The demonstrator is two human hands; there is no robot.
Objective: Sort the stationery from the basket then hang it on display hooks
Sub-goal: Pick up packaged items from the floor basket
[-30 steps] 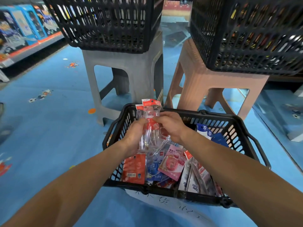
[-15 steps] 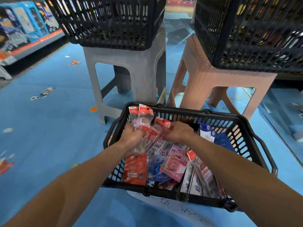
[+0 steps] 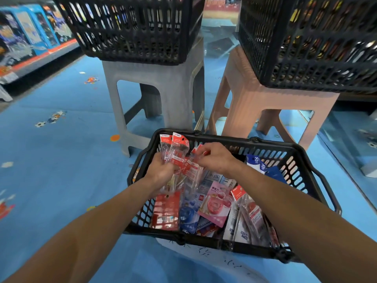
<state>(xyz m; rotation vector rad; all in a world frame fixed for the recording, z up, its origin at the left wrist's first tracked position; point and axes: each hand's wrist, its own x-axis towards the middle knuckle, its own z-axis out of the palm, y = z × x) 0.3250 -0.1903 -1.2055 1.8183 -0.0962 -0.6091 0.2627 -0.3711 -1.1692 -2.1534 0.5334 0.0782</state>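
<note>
A black shopping basket [image 3: 306, 160] stands on the blue floor, filled with packaged stationery. My left hand [image 3: 161, 170] grips a bunch of clear packets with red header cards [image 3: 175, 146], held upright over the basket's far left corner. My right hand [image 3: 216, 156] pinches another red-topped clear packet [image 3: 192, 167] just beside that bunch. Lying in the basket are a red pack [image 3: 166, 211], a blue tape pack [image 3: 188, 213], a pink sharpener pack [image 3: 217, 203], long clear packs [image 3: 248, 217] and blue 20 cm ruler packs [image 3: 257, 162].
Behind the basket stand a grey stool [image 3: 173, 86] and a pink stool [image 3: 265, 94], each carrying a large black crate [image 3: 132, 27] [image 3: 306, 48]. A shelf of blue boxed goods [image 3: 26, 37] runs along the far left. A white sheet with writing [image 3: 214, 260] lies under the basket.
Both hands have dropped lower toward the basket. The right hand has drawn a red-topped packet off the bunch to the right, then brought it back beside the bunch.
</note>
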